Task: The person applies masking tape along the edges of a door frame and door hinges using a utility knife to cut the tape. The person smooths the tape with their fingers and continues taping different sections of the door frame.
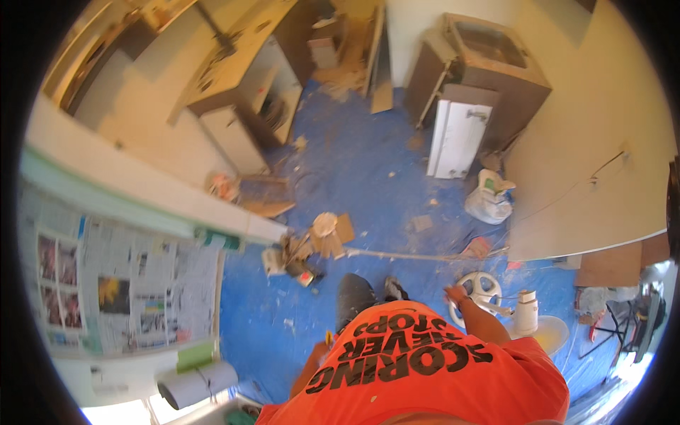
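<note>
My right hand [455,295] reaches out with its fingers apart, beside and above a white spoked wheel-like thing [487,285] on the floor. Nothing shows in that hand. Past my right forearm stand a white cylindrical container [525,312] and a wide pale basin [554,333]. Close to my body, my left hand [319,351] is partly covered by my orange shirt. A small yellow thing [329,337] sticks up from its closed fingers; the rest of it is hidden.
Blue sheeting [354,177] covers the floor, with scattered debris and a pale pole [418,255] lying across. Cardboard scraps [343,228] lie ahead. Cabinets [244,92] stand far left; a brown cabinet [506,88] and white bag [489,202] stand right. Newspaper [142,283] covers the left side.
</note>
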Tool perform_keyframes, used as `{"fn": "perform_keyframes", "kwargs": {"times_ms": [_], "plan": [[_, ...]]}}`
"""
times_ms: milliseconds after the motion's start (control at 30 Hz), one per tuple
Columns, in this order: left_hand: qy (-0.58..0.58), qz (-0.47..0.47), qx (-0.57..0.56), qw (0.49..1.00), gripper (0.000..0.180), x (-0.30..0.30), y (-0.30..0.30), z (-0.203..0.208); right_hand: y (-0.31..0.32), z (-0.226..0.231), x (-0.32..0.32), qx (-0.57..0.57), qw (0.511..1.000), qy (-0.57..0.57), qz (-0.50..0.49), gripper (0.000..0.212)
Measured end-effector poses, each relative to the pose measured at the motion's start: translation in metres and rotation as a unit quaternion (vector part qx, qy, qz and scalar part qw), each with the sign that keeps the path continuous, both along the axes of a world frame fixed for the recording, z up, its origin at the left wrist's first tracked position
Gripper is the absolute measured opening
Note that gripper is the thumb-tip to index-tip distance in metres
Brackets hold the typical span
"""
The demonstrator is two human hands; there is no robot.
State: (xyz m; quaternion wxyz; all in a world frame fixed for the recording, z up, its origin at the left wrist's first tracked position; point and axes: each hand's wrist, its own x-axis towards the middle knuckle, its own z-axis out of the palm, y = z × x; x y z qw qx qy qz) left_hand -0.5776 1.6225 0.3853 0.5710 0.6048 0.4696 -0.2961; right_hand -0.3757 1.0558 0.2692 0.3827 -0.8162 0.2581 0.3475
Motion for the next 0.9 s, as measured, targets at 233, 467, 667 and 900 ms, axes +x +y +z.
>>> {"fn": "perform_keyframes", "kwargs": {"times_ms": [233, 467, 667, 900], "plan": [[0.024, -0.100, 0.010, 0.995, 0.037, 0.248, 0.048, -0.034, 0.157, 0.131, 0.331, 0.325, 0.928, -0.158, -0.093, 0.038], [-0.144, -0.137, 0.098, 0.975, 0.063, 0.614, 0.158, -0.017, 0.270, 0.248, 0.525, 0.646, 0.710, -0.182, -0.214, 0.045], [-0.517, -0.449, 0.135, 0.716, 0.057, 0.946, 0.118, 0.144, 0.312, 0.304, 0.670, 0.699, 0.633, -0.234, -0.237, 0.067], [-0.457, -0.547, 0.025, 0.701, 0.109, 1.151, -0.009, 0.253, 0.327, 0.328, 0.859, 0.742, 0.569, -0.218, -0.280, 0.058]]}}
